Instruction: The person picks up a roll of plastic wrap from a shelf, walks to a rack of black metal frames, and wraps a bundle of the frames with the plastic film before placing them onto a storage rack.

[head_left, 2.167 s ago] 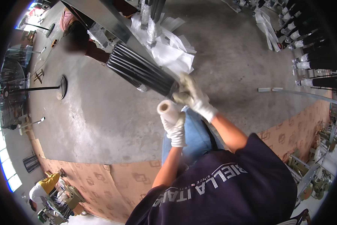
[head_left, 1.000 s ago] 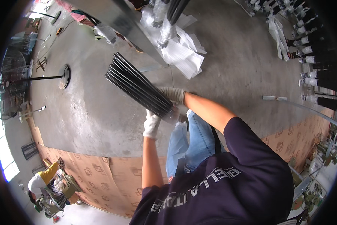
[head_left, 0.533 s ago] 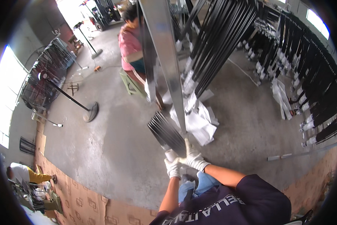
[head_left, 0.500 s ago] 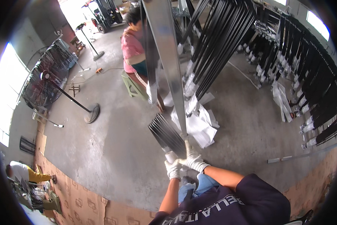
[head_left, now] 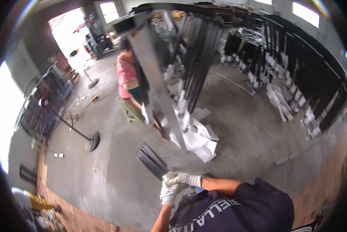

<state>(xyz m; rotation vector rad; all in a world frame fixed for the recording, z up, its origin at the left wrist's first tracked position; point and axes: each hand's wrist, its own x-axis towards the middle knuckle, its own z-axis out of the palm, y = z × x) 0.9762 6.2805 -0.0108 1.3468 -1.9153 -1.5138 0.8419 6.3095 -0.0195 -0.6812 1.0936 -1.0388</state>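
Note:
Both hands wear white knitted gloves and meet low in the middle, in front of my dark shirt. My left hand (head_left: 168, 192) is closed around the lower part of a small white roll (head_left: 168, 176). My right hand (head_left: 185, 179) comes in from the right, its fingers curled against the roll's side; what they grip is hidden. Beyond the roll a bundle of black bars (head_left: 151, 160) slants away to the upper left. Its near end disappears behind the roll and the gloves.
A bright metal post (head_left: 158, 81) rises just ahead, white sheets (head_left: 198, 141) at its foot. Black bars (head_left: 200, 58) lean behind it. A person in pink (head_left: 126, 75) sits left of the post. A stand fan (head_left: 92, 141) is at left; wrapped black frames (head_left: 297, 65) line the right.
The view has tilted up and shifted. The bundle's far end has swung left. My right hand has moved in to the white roll, its fingers now curled.

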